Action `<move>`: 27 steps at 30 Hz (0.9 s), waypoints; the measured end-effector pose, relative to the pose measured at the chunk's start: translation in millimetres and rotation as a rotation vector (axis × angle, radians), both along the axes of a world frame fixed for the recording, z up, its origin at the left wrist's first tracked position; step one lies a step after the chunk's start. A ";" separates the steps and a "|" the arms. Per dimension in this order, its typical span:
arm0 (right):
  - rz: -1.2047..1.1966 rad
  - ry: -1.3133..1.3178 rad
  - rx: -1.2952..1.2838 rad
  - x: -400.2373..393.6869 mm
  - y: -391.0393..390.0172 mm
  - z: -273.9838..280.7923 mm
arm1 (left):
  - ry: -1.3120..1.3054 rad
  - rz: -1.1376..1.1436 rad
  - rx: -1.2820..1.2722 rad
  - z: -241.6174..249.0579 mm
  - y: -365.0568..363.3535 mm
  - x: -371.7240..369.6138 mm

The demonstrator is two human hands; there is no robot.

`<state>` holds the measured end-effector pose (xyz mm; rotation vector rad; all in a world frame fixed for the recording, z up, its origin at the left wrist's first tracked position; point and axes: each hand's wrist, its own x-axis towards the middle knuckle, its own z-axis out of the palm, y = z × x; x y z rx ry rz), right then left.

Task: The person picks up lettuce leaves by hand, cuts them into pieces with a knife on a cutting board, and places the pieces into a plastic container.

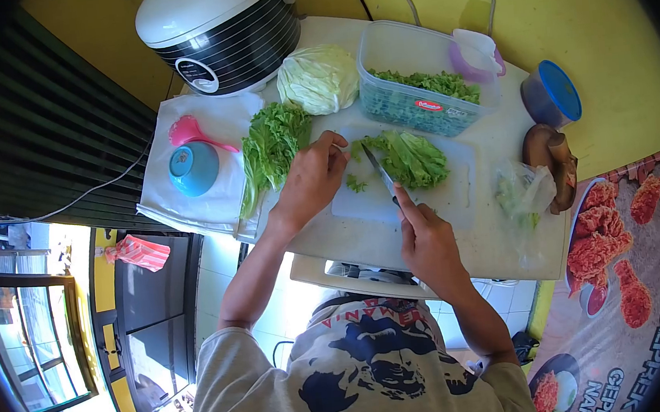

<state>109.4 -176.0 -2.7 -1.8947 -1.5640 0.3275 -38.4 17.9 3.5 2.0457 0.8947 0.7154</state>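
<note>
My right hand (431,244) grips a knife (379,168) by its dark handle, the blade angled up and left over a white cutting board (463,182). Just right of the blade lies a bunch of leaf lettuce (418,159), with small cut bits (355,183) to its left. My left hand (316,177) hovers at the board's left side, its fingers curled in; whatever they may hold is hidden. Beside that hand rests more leaf lettuce (273,144). Behind the board, a clear plastic container (417,120) holds cut lettuce.
A cabbage (319,80) and a rice cooker (225,42) stand at the back. Leftward are a blue bowl (193,169) and a pink ladle (196,133) on white cloth. A plastic bag (524,197), a brown object (550,163) and a blue-lidded tub (550,94) sit right.
</note>
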 end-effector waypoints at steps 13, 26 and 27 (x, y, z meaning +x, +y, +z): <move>0.072 0.179 -0.027 5.3 -33.7 8.7 | 0.155 0.039 -0.002 5.0 -20.6 -3.8; 0.046 -0.100 -0.011 -10.0 -24.1 -6.7 | 0.133 0.120 0.016 -3.8 -23.5 -5.4; 0.049 -0.099 -0.001 -11.4 -22.8 -5.6 | 0.127 0.120 0.014 -1.8 -23.9 -5.1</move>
